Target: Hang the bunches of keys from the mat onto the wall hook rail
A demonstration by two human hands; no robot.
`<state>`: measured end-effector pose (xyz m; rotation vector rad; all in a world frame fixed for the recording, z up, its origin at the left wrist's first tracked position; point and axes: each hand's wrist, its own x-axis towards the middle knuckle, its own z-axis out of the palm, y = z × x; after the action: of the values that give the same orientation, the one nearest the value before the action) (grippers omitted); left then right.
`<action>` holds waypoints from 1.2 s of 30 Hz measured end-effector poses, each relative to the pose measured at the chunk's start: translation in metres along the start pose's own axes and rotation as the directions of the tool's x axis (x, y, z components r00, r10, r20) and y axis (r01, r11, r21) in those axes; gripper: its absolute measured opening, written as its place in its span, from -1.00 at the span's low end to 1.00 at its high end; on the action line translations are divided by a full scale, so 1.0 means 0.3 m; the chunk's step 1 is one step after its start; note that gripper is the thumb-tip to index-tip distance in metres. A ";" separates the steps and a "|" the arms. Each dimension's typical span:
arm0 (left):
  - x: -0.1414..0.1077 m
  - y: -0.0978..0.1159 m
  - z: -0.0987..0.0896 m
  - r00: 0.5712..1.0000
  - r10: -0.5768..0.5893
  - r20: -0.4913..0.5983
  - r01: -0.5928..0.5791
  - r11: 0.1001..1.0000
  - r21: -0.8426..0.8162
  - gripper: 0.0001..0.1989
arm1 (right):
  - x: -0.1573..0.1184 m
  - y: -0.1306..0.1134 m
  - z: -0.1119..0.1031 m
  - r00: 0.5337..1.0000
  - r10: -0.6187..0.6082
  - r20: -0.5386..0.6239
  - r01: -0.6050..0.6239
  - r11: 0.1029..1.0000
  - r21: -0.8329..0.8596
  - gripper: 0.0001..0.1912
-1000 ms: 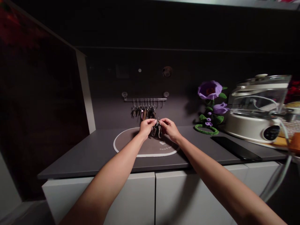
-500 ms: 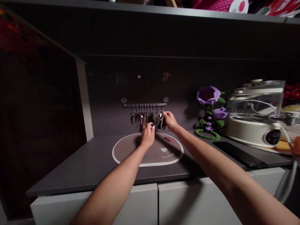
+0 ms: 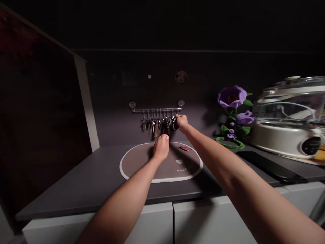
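Note:
Several bunches of keys [image 3: 156, 126] hang from a clear rail [image 3: 157, 110] fixed to the dark wall. My right hand [image 3: 181, 122] is closed on a key ring with a dark bunch of keys at the rail's right end. Below the hanging keys, my left hand [image 3: 161, 146] is raised over the mat with its fingers curled in; whatever it may hold is hidden. A small red key tag [image 3: 185, 148] lies on the oval brown mat [image 3: 142, 162] with a white edge.
To the right stand purple knitted flowers [image 3: 232, 97] with a green ring base, a black flat object [image 3: 269, 166] and a white appliance [image 3: 279, 139] with a clear upper part. The dark counter [image 3: 76, 179] has white cabinets below.
The view has tilted down and moved closer. My left hand has dropped slightly away from the hanging keys, its fingers curled tighter. My right hand stays at the right end of the rail.

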<state>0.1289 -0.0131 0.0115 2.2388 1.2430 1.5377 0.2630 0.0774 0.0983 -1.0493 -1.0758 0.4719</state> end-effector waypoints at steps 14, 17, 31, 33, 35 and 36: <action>0.000 -0.016 0.003 1.000 0.018 0.016 -0.020 0.994 0.105 -0.75 | 0.006 0.077 -0.017 0.996 -0.002 0.092 0.002 1.000 -0.004 -0.71; -0.001 -0.019 0.006 1.000 0.020 0.018 -0.022 0.995 0.099 -0.76 | 0.009 0.079 -0.025 0.995 -0.041 0.092 0.047 0.997 -0.062 -0.74; 0.001 -0.043 0.020 0.994 0.055 0.098 -0.063 0.994 0.090 -0.80 | -0.034 0.124 -0.096 0.988 -0.088 0.124 0.112 0.973 -0.203 -0.73; 0.000 -0.046 0.020 0.992 0.066 0.108 -0.075 0.994 0.079 -0.81 | -0.060 0.125 -0.110 0.989 -0.074 0.126 0.101 0.969 -0.224 -0.66; -0.002 -0.050 0.021 0.989 0.081 0.123 -0.090 0.994 0.070 -0.81 | -0.091 0.125 -0.126 0.987 -0.056 0.151 0.094 0.960 -0.264 -0.62; -0.002 -0.052 0.021 0.987 0.088 0.131 -0.097 0.993 0.066 -0.82 | -0.107 0.125 -0.134 0.986 -0.048 0.163 0.093 0.954 -0.286 -0.61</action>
<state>0.1257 -0.0016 -0.0002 2.4303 1.1925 1.3738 0.2902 0.0519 0.0466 -1.2449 -1.3463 0.3453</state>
